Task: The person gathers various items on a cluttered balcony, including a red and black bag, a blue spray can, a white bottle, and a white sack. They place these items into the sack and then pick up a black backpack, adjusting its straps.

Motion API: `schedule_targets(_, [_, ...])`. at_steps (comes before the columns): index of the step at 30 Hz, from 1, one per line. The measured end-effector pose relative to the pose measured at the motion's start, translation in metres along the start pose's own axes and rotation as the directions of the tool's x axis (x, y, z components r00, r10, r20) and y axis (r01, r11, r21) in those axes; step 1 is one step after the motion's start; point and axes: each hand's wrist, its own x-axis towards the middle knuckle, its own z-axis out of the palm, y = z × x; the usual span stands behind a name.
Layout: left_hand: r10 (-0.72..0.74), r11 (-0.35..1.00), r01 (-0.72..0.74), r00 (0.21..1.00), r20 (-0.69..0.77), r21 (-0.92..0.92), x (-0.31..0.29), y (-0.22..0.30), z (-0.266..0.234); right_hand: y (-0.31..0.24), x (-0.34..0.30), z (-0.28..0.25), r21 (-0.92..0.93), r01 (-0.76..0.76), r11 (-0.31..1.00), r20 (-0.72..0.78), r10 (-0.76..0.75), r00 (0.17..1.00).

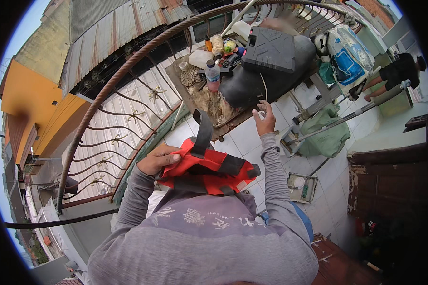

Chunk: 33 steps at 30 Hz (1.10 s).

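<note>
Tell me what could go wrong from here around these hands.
1. Only the left hand holds the red fabric item with black bands, by one side, so it might sag or slip.
2. The bottle of pink liquid stands among clutter and could be knocked over.
3. The dark case lies on a rounded black object and might slide if bumped.

Matt cloth bag (pixel 205 165); textured matt plastic case (pixel 269 50); rough metal railing (pixel 123 71); smooth floor tiles (pixel 245 138)
</note>
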Motion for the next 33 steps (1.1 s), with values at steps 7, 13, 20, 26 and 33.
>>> schedule_targets(7, [0.002,0.997,-0.025,0.947,0.321,0.066,0.052,0.051,-0.1,-0.034,0.184,0.124,-0.644,0.286,0.71,0.39,-0.017,0.921])
schedule_targets(13, [0.066,0.958,-0.034,0.993,0.103,-0.284,0.056,0.083,-0.169,-0.052,0.19,0.134,-0.659,0.213,0.721,0.407,0.103,0.908])
schedule_targets(20, [0.004,0.972,0.004,0.999,0.034,-0.235,0.104,0.089,-0.19,-0.057,0.195,0.099,-0.469,0.184,0.864,0.224,-0.085,0.971])
schedule_targets(26, [0.03,0.924,-0.049,0.998,-0.056,-0.38,0.137,0.079,-0.196,-0.088,0.181,0.05,-0.172,-0.049,0.984,0.004,0.051,0.999])
schedule_targets(33, [0.098,0.949,-0.148,0.978,-0.186,-0.277,0.124,0.101,-0.21,-0.203,0.091,-0.05,0.331,-0.007,0.944,0.019,0.001,1.0])
